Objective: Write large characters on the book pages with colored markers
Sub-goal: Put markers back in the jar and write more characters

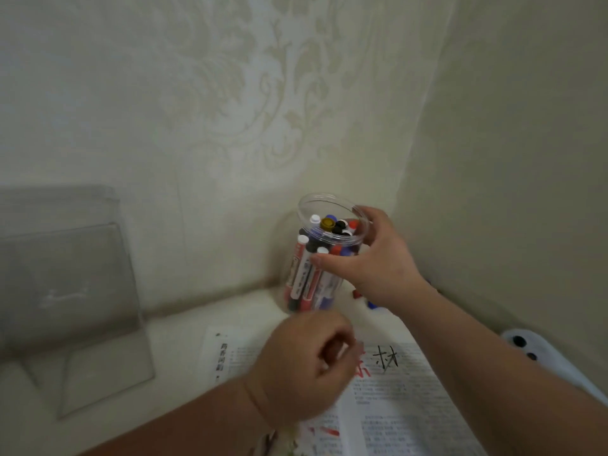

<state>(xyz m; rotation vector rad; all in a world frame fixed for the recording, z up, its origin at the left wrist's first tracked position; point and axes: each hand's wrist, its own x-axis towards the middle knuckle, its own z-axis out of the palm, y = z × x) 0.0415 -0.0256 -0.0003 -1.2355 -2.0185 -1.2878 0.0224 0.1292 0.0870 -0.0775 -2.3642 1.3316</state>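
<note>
A clear plastic jar (329, 205) full of red, blue and black markers (304, 274) is lifted and tilted above the table corner. My right hand (371, 258) grips the jar from the right, thumb across its front, fingers at the rim. My left hand (309, 366) hovers blurred below the jar with fingers curled; whether it holds anything I cannot tell. An open book (394, 406) lies beneath, its printed pages bearing large red and black hand-drawn characters (386, 360).
A clear acrylic stand (75, 291) leans against the wall at left. Loose red and blue caps or markers (365, 299) lie behind the jar. A white object with black dots (533, 353) sits at right. Patterned walls meet in the corner.
</note>
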